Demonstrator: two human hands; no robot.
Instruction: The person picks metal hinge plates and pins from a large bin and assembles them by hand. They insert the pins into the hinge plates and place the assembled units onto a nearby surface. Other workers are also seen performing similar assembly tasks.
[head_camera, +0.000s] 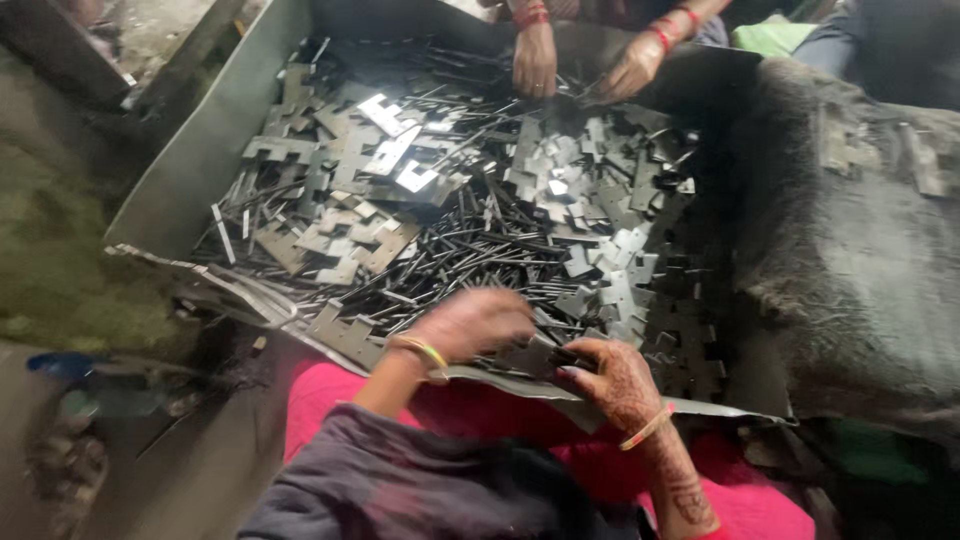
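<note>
Head view: at the tray's near rim, the left hand is blurred, its grip impossible to tell. The right hand pinches a dark plate off the scrap heap. A co-worker's hands work the far rim.

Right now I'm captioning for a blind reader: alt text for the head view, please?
A person's left hand, blurred, and right hand reach into a large grey metal tray heaped with flat, notched grey metal pieces and thin dark metal rods. Another person's two hands reach in from the far edge.
</note>
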